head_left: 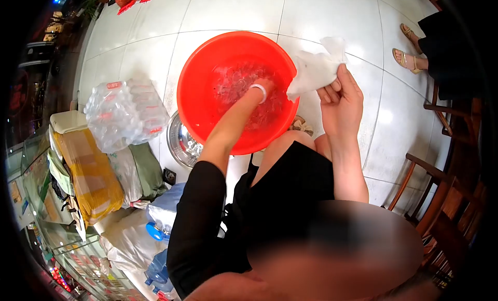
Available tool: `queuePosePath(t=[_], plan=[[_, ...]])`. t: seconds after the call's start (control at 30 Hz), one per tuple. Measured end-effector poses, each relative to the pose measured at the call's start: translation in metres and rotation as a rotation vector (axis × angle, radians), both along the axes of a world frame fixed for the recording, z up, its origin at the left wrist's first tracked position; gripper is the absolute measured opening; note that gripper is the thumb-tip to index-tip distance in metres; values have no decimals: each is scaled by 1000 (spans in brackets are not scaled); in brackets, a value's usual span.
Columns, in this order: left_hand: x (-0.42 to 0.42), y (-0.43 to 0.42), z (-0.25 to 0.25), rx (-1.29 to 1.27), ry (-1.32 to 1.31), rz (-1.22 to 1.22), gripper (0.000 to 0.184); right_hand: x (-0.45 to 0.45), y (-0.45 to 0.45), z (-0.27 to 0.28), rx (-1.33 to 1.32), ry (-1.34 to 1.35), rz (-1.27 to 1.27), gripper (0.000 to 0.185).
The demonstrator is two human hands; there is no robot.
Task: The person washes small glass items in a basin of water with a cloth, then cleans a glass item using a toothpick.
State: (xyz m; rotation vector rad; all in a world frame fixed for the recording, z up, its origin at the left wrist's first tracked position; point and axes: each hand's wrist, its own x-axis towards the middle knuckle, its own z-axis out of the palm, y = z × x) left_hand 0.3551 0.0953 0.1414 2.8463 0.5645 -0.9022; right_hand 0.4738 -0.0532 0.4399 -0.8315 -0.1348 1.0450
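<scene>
A white cloth (pixel 315 70) is pinched by the right hand (pixel 343 105) beside the red basin (pixel 194 67), while the left hand (pixel 266 85) is dipped into its water (pixel 231 86), where its grip cannot be told.

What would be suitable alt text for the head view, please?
A person's left hand dips into a red basin of water on a tiled floor while the right hand holds a white cloth. A metal bowl and plastic-wrapped pack sit left of the basin; wooden chairs and another person's sandalled feet are at right.
</scene>
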Motion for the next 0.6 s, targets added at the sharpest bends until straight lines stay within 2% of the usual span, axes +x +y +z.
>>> queuePosePath(t=[0.03,0.07,0.1,0.13,0.2,0.23,0.3,0.33,0.4,0.47,0.53,0.6], plan=[[-7,-2,43,-156,-49,313,35,0,1,-1,17,1,3,23],[-18,0,66,-311,-96,623,37,-1,2,-2,19,7,-6,23],[-44,8,26,-571,-505,679,37,-2,3,-4,5,-8,13,23],[-57,8,43,-571,-491,671,37,-4,4,-6,-13,-21,31,22],[-77,-5,100,-1318,-736,1201,37,-7,6,-7,6,-7,30,22],[-85,-11,117,-1309,-725,1206,37,-9,7,-8,17,-14,41,21],[-104,-22,143,-1207,-995,1140,37,-12,8,-10,58,-7,60,19],[-113,-25,150,-1194,-995,1141,37,-15,8,-12,66,1,63,19],[-126,-32,163,-1464,-1124,1242,39,-20,9,-17,45,-13,35,17],[-132,-38,178,-1513,-1159,1261,38,-24,12,-26,51,-31,42,17],[-136,-45,193,-1675,-1187,1291,32,-28,11,-26,60,-50,49,16],[-143,-42,189,-1736,-1157,1256,34,-33,11,-22,-19,-53,59,21]])
